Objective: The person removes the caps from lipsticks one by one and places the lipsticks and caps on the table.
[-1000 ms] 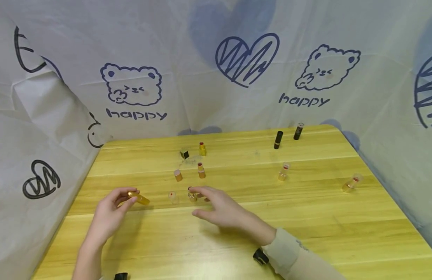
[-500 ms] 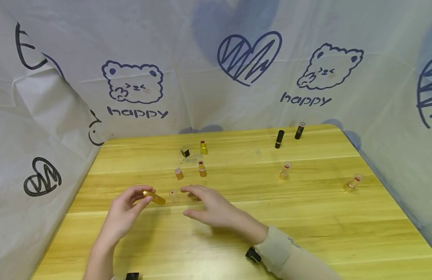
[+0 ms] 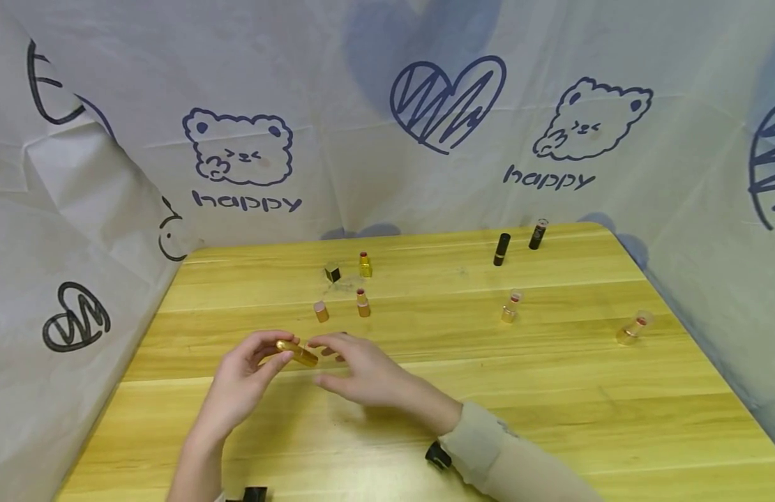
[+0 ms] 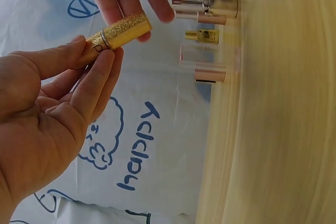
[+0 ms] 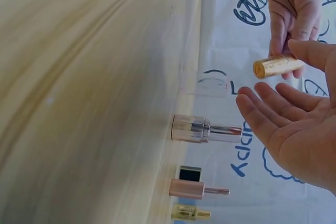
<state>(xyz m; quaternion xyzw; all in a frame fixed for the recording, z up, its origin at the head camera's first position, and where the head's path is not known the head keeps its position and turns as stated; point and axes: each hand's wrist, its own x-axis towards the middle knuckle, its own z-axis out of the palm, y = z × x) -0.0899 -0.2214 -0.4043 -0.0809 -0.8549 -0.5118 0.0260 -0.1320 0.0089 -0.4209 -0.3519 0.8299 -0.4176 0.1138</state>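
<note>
My left hand (image 3: 245, 376) pinches a closed gold lipstick tube (image 3: 299, 353) between thumb and fingers, above the table. The tube tilts, its free end pointing right. My right hand (image 3: 368, 373) is beside that end, with thumb and fingers spread around it; in the right wrist view the tube (image 5: 275, 66) lies across the gap, and I cannot tell if a fingertip touches it. A clear-based lipstick (image 5: 191, 128) and a transparent cap (image 5: 207, 84) stand on the table, mostly hidden behind my hands in the head view.
Behind my hands stand a rose-gold lipstick (image 3: 363, 307), its cap (image 3: 321, 312), a yellow-gold lipstick (image 3: 365, 266) and a dark square cap (image 3: 333, 273). Two black tubes, one here (image 3: 501, 249), and two clear-capped lipsticks, one here (image 3: 509, 310), stand right. A printed cloth (image 3: 356, 174) hangs behind.
My left hand has carried the gold lipstick tube to the right. My right hand has shifted left, off the clear-based lipstick, so both hands are now close together.
</note>
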